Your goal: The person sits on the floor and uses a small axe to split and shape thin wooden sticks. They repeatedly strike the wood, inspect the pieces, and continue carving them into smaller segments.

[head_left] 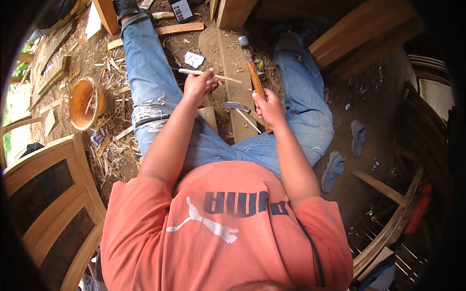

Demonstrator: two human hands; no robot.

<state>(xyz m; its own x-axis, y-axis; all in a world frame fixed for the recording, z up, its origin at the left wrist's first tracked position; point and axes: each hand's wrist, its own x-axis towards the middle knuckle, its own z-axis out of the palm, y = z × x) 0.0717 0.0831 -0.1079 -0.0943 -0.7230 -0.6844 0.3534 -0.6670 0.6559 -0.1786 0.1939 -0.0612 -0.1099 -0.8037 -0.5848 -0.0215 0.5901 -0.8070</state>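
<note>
My left hand (198, 88) is closed round a thin pale strip of wood (225, 78), which points to the right above a long plank (232, 53) between my legs. A small dark blue piece shows beside the strip's left end; its kind is unclear. My right hand (270, 108) grips the wooden handle of a hammer (255, 76). The hammer's grey metal head lies at the far end, over the plank. Between my hands a small curved blade (236, 105) with a dark handle rests on the plank. Close to it lies a slim pale stick (248, 121).
An orange bucket (87, 104) stands left among wood shavings (114, 145). A phone-like device (181, 10) lies at the far side. Wooden frames (53, 194) stand at the near left, and a thick beam (364, 31) at the far right. Grey-blue slippers (333, 170) lie right.
</note>
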